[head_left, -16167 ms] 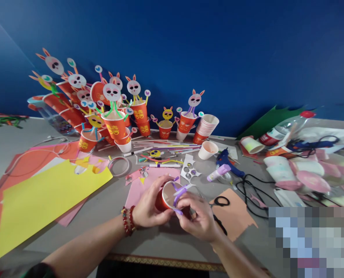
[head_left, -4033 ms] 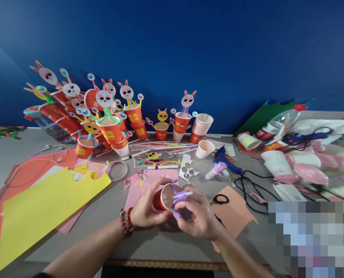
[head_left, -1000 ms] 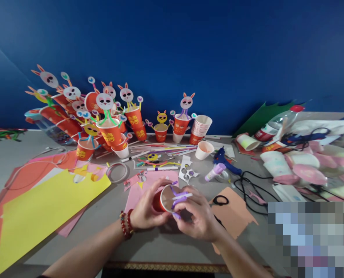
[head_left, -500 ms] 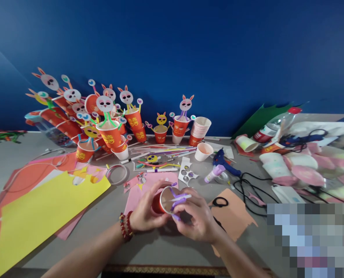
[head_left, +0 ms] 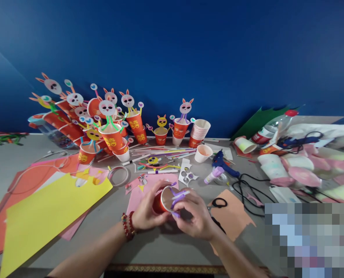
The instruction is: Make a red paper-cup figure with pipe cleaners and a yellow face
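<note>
A red paper cup [head_left: 158,200] is tipped in my left hand [head_left: 145,210], its pale open mouth turned to the right. The fingers of that hand wrap round its side, and a beaded bracelet circles the wrist. At the rim, my right hand [head_left: 195,214] pinches a bent purple strip [head_left: 177,198] that looks like a pipe cleaner. A white end shows beside the strip, above my fingers. More purple ends stick out at the top and bottom of the rim. Pink paper [head_left: 137,197] lies beneath the cup, and scissors [head_left: 219,202] rest beside my right hand.
Finished rabbit-faced cups [head_left: 110,137] crowd the back left. Behind my hands lie a punched white card [head_left: 186,173], a glue stick [head_left: 214,175] and a blue glue gun [head_left: 224,164] with black cable. Yellow paper [head_left: 56,216] spreads at left; pink-and-white cups [head_left: 276,170] pile at right.
The view has shifted slightly. My right fingers have moved a little at the rim, and the purple strip with its white end now tilts up more. The left hand still grips the cup.
</note>
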Available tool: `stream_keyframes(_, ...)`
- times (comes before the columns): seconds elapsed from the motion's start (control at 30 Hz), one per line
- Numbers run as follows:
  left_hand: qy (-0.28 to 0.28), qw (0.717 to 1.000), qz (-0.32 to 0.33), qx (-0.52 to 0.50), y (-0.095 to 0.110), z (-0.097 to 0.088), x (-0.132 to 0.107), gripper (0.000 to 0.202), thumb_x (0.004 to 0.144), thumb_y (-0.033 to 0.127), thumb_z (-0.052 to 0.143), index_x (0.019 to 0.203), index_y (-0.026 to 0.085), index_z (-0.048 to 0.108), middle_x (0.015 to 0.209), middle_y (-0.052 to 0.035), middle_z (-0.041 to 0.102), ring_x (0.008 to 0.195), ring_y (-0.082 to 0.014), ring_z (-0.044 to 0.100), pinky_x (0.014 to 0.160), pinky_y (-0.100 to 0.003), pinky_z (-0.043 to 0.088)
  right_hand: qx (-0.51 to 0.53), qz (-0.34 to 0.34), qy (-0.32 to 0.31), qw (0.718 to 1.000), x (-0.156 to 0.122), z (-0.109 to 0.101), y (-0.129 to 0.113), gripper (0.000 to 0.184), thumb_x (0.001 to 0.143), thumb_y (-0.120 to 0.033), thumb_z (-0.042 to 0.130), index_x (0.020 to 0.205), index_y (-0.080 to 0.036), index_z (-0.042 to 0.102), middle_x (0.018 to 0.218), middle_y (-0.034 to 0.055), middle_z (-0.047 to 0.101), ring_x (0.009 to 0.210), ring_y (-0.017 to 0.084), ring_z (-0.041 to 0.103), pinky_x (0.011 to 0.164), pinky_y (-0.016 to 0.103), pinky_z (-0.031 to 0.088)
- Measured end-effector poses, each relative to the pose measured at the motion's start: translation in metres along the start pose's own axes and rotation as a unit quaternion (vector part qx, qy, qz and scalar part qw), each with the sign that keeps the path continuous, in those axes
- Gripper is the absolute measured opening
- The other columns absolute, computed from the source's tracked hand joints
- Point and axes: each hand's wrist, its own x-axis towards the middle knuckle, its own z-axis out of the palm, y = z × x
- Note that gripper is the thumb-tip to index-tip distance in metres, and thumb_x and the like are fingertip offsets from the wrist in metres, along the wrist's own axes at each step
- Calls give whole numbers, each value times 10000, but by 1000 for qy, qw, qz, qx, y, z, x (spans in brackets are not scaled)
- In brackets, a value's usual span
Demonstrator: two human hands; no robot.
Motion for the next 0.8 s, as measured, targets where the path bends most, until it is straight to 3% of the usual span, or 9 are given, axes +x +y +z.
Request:
stream_keyframes(0.47,8,999,-7,-54,-2,-3,3,880,848,309,717,1543,297,176,1461,-163,473,1324,-335,509,1081,-527,445,-16,-27,-6,999,8,-5,-4,166,806,-116,623,929,-228,625,908,49,741,831,227,631,803,407,519)
stream_keyframes(0.8,6,995,8,-99,-8,-7,4,919,860,312,707,1566,282,119,1515,-182,429,1389,-338,454,1102,-515,435,-9,-25,62,998,8,-13,-6,336,789,-145,686,1107,-233,627,1012,88,715,962,275,658,879,452,528)
